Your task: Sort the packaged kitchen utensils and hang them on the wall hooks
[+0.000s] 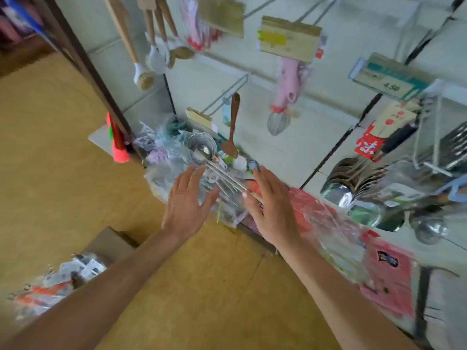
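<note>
1. Holds the left hand (188, 200) out flat with the palm down, fingers straight and spread, gripping nothing.
2. Holds the right hand (271, 210) out the same way beside it, fingers straight and a little apart, also gripping nothing.
3. Faces a heap of packaged utensils (171, 160) in crinkled clear plastic, just beyond the fingertips of both hands and low against the wall (290, 152).
4. Has a bundle of metal ladles (202, 150) on top of that heap. Their bowls are beyond the left fingertips, and their thin handles run back through the gap between the hands to the right thumb. Cannot tell whether the thumb touches them.
5. Has a brown wooden spoon (231, 132) hanging from a wire hook (227, 90), straight ahead of the hands and above the heap.
6. Has a pink whisk (285, 97) hanging well beyond the right hand, and wooden-handled brushes (144, 77) hanging well beyond the left hand.
7. Has a row of steel ladles (353, 178) and a metal grater (452, 145) hanging out to the right of the right hand, under a blurred price tag (386, 79).
8. Has red packets (386, 276) in clear wrap lying under and beside the right forearm.
9. Has a cardboard box (111, 242) and more wrapped packets (58, 281) near the left forearm, on the yellow floor (63, 178).
</note>
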The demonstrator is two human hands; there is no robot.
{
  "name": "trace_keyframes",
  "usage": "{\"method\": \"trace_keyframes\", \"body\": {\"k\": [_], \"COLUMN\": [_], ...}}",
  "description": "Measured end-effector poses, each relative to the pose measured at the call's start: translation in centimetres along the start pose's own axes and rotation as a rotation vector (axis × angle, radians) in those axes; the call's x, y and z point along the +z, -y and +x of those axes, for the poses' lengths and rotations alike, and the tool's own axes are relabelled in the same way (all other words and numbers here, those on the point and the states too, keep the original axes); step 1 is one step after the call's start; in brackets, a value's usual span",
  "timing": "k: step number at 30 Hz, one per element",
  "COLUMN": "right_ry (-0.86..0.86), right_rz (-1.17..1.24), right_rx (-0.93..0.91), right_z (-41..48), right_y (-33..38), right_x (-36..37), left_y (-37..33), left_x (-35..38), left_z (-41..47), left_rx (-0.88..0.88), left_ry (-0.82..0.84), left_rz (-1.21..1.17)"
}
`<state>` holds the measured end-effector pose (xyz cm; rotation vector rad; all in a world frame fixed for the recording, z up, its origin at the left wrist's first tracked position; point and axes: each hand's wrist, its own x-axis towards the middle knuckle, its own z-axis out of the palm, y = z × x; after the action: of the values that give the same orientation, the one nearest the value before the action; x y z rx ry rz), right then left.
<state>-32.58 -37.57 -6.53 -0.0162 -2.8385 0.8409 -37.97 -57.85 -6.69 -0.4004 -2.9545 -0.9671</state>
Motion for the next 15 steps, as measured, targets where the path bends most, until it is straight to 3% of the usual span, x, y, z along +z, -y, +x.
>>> {"method": "trace_keyframes", "body": {"k": [8,15], "right_ry": [0.104,0.230], "right_rz": [-0.018,0.003], "right_rx": [-0.218,-0.377], "right_z": [6.5,8.7], "right_y": [15.5,29.1], "right_x": [8.9,18.1], "left_y": [14.0,26.4], "left_x": [-13.1,-22.4], "left_z": [-1.8,-6.8], "left_rx": [-0.087,-0.302], "left_ry": [-0.151,-0.238], "left_rz": [0.097,0.082]}}
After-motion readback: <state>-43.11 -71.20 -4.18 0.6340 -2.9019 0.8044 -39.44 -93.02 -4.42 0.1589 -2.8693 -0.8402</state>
